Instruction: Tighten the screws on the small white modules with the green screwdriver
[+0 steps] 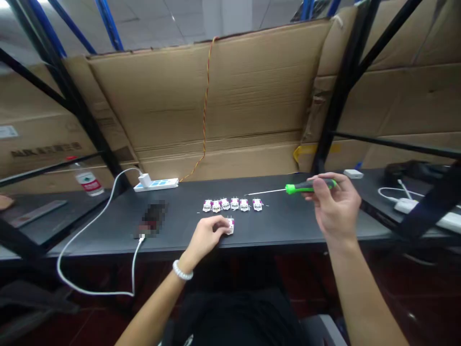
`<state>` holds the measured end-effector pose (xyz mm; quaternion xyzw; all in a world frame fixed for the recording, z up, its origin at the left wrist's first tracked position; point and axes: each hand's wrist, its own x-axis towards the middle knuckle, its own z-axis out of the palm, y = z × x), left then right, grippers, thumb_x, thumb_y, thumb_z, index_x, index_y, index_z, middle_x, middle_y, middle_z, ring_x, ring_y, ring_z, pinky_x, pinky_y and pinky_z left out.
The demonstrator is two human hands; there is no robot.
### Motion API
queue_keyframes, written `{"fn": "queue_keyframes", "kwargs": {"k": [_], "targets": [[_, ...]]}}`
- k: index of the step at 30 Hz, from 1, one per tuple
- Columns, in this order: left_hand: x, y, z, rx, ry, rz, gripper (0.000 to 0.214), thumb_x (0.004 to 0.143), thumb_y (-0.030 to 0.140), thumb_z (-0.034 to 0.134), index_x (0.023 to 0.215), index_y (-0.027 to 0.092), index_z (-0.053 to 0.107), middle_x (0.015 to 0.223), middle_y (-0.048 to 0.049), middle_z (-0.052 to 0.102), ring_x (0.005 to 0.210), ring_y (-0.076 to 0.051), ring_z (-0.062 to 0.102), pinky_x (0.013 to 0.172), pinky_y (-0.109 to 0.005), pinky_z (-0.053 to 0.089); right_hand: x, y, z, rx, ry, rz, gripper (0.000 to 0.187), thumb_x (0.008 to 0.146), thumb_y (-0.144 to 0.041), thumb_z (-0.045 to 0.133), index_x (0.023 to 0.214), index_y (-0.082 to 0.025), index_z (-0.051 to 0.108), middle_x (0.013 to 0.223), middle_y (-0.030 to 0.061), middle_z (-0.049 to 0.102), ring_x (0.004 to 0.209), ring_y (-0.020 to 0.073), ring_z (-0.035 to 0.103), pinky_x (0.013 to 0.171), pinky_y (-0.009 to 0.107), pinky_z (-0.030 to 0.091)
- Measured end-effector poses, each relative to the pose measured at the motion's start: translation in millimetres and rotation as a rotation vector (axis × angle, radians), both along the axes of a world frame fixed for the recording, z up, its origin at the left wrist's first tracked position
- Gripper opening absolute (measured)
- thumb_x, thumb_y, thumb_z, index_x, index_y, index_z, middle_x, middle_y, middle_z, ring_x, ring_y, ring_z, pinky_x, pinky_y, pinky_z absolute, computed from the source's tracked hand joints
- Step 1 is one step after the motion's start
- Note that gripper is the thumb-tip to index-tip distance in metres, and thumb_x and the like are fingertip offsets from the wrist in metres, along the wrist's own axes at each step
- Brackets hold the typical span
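My right hand (334, 206) is closed around the green and black handle of a screwdriver (296, 188), raised above the right part of the dark table. Its thin metal shaft points left, the tip showing over the right end of a row of small parts. My left hand (211, 230), a white beaded bracelet at its wrist, pinches a small white and purple part (231, 226) near the table's front edge. Just behind it, several similar white and purple parts (235, 204) lie in a row; one (257, 205) sits slightly apart at the right.
At the back left stands a white power strip (156, 185) with a plugged-in charger. Its white cable (77, 238) loops over the front edge to a blurred dark device (153, 218). A bottle (89, 179) is farther left. Cardboard (252, 96) and black posts (333, 115) enclose the table.
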<state>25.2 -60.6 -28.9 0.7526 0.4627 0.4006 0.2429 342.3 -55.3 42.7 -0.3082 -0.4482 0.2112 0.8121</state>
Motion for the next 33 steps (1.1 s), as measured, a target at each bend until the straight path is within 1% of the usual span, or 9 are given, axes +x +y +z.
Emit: {"fn": "queue_keyframes", "kwargs": {"k": [3,7,14,18,23,30,33], "targets": [[-1,0,0.4,0.007,0.011,0.012,0.008,0.089,0.024,0.074,0.083,0.022,0.079,0.093,-0.0019,0.084,0.089,-0.022,0.077,0.087,-0.031,0.056,0,-1,0.5,0.0,0.005,-0.005,0.042,0.074,-0.049,0.096,0.095,-0.022,0.071,0.088,-0.0012,0.076,0.058,0.0109,0.069,0.048,0.02,0.06],[-2,0,0.6,0.026,0.022,-0.001,0.009,0.09,0.024,0.074,0.083,0.022,0.079,0.092,-0.002,0.084,0.088,-0.022,0.077,0.086,-0.03,0.057,0,-1,0.3,-0.006,-0.005,-0.008,0.043,0.075,-0.051,0.095,0.096,-0.022,0.071,0.087,-0.0011,0.076,0.055,0.0105,0.067,0.048,0.022,0.06],[-5,2,0.4,0.138,0.064,-0.051,0.013,0.093,0.019,0.071,0.084,0.023,0.079,0.092,-0.0021,0.084,0.093,-0.023,0.08,0.09,-0.032,0.058,-1,-1,0.0,-0.008,-0.009,-0.01,0.041,0.075,-0.05,0.095,0.095,-0.023,0.071,0.087,-0.0015,0.075,0.057,0.0109,0.068,0.048,0.022,0.06],[-6,2,-0.2,0.142,0.062,-0.071,0.013,0.093,0.019,0.073,0.083,0.023,0.079,0.09,-0.0018,0.084,0.095,-0.024,0.081,0.093,-0.032,0.059,-1,-1,0.6,-0.006,-0.003,-0.003,0.041,0.074,-0.049,0.095,0.094,-0.023,0.071,0.086,-0.0013,0.076,0.056,0.0109,0.068,0.048,0.022,0.06],[-6,1,0.4,0.132,0.092,-0.066,0.012,0.094,0.021,0.074,0.084,0.023,0.08,0.091,-0.0023,0.084,0.091,-0.023,0.079,0.093,-0.033,0.059,-1,-1,1.0,-0.013,0.006,-0.003,0.041,0.074,-0.049,0.095,0.094,-0.023,0.071,0.087,-0.0008,0.076,0.056,0.0118,0.069,0.047,0.023,0.061],[-8,4,-1.2,0.197,0.066,-0.108,0.01,0.094,0.018,0.074,0.086,0.021,0.079,0.096,-0.0049,0.078,0.094,-0.021,0.075,0.092,-0.032,0.058,-2,0,-0.3,-0.02,-0.007,-0.005,0.041,0.076,-0.049,0.094,0.096,-0.022,0.071,0.088,-0.0008,0.076,0.057,0.0112,0.069,0.049,0.022,0.062],[-10,6,-2.9,0.186,0.059,-0.107,0.004,0.092,0.02,0.078,0.088,0.021,0.08,0.101,-0.0052,0.075,0.093,-0.02,0.073,0.09,-0.032,0.058,-4,1,-1.4,-0.03,-0.016,0.013,0.041,0.075,-0.049,0.094,0.096,-0.022,0.072,0.089,-0.0007,0.077,0.059,0.0122,0.07,0.049,0.023,0.062]]}}
